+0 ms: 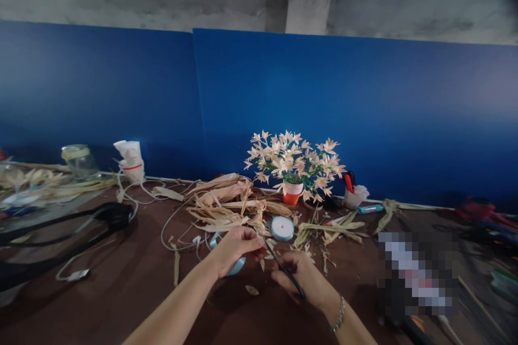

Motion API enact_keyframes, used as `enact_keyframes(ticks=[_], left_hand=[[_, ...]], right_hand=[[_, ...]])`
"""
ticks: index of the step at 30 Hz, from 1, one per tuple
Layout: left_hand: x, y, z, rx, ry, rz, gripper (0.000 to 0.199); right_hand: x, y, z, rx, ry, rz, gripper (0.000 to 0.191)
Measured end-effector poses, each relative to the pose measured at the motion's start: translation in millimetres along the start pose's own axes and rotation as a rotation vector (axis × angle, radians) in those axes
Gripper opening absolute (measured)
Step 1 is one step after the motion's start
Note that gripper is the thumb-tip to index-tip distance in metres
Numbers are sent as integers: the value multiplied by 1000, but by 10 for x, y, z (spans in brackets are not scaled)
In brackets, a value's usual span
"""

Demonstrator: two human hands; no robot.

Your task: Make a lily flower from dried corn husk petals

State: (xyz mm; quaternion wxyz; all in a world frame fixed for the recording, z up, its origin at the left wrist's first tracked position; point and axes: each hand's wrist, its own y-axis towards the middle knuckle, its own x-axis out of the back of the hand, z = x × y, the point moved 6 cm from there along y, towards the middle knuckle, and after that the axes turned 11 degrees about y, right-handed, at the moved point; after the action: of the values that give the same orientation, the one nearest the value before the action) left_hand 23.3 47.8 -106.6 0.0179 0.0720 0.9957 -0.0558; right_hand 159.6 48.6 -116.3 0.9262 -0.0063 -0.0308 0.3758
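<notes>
My left hand (238, 248) is closed in a pinch at the middle of the table. What its fingertips hold is too small to make out; pale dried husk lies just behind them. In my right hand (303, 276) is a pair of dark-handled scissors (289, 276), with the blades slanting up and left to the left fingertips. Light blue ribbon (237, 266) curls beneath the left hand. A ribbon spool (282, 228) lies just beyond both hands. Small husk scraps, one a leaf-shaped piece (251, 290), are scattered on the brown tabletop (226, 318).
Behind the hands lies a heap of dried husks (222, 202). A red-and-white pot (292, 194) holds pale husk flowers (291, 156). A white cable (164, 229) loops at left, near a black strap-like object (115, 216) and a glass jar (81, 163). A blue partition (348, 91) stands behind.
</notes>
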Motion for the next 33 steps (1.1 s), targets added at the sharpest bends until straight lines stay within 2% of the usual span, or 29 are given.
enact_keyframes(ticks=[5,17,19,21,24,26,30,33], left_hand=[[23,-3,21,42,10,8,25],[29,-36,-8,47,114,62,22],[44,-34,-17,41,123,42,21],[71,-27,-30,17,139,13,21],[101,1,-21,-14,196,-13,20],[113,28,5,-27,258,-37,19],[93,68,35,-95,441,-75,13],[38,58,6,-185,638,-79,19]], right_hand=[[0,1,4,-9,-49,12,21],[43,-23,9,-92,-154,-17,15],[106,-14,7,-112,-174,-78,17],[241,-12,55,-69,-265,-222,20],[462,-50,174,51,-570,-464,19],[562,-79,180,33,-763,-559,18],[658,-130,85,-135,-959,-633,19],[639,-153,70,-145,-1051,-652,18]])
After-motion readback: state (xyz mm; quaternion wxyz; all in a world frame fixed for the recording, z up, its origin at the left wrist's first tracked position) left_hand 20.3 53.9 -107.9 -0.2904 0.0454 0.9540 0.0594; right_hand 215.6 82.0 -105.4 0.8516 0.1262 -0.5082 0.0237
